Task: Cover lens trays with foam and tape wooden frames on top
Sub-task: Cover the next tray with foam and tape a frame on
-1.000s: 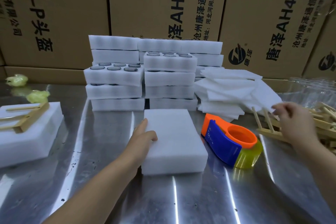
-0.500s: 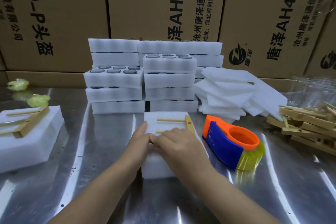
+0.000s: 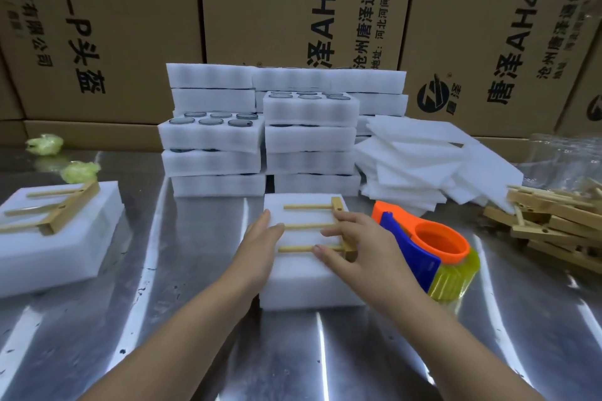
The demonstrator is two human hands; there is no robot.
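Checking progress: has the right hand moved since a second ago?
Yes. The right hand went left from the wooden frame pile, past the tape dispenser, onto the wooden frame.

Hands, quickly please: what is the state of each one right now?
Left hand: open, fingers straight, touching the foam block's left edge.
Right hand: open, fingers spread, resting on the wooden frame.
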